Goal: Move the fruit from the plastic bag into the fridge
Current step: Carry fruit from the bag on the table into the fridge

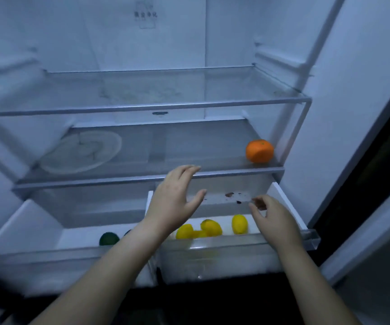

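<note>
Head view — left hand [172, 202] outstretched, right hand [276, 221] loosely curled

Dim, bluish light fills the fridge [236, 43]; the area below it falls nearly black. Motion blur smears the left edge, wide-angle distortion bows the shelves [142, 106], and focus is soft.

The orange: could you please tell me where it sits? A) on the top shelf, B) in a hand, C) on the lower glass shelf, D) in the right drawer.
C: the orange rests at the right end of the lower glass shelf.
</note>
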Motion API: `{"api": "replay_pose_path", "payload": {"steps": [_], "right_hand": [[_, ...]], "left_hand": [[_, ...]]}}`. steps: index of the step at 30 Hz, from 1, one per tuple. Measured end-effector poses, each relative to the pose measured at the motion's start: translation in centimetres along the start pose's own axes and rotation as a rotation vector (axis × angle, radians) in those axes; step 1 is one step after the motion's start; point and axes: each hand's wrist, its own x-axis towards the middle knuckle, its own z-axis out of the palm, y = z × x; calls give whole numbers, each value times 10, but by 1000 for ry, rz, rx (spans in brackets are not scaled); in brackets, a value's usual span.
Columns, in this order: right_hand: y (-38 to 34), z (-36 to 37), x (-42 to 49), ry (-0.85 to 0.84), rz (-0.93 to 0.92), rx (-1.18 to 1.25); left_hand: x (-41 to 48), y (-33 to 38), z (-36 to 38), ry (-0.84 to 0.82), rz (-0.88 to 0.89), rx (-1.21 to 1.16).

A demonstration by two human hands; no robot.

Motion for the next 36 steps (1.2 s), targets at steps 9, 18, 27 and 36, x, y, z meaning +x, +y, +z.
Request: {"api": "replay_pose_path", "payload": {"steps": [9, 18, 27, 36], "right_hand": [[-15, -6, -7, 39, -97, -33], [-133, 25, -65, -78, -589, 71], [-319, 73, -180, -337, -1011, 273], [-477, 102, -404, -859, -1347, 548]], "left_hand": [[-93, -6, -71, 21, -222, 233], [-154, -15, -130, 47, -338, 333], [-303, -25, -258, 227, -617, 477], [-531, 30, -374, 428, -958, 582]]}}
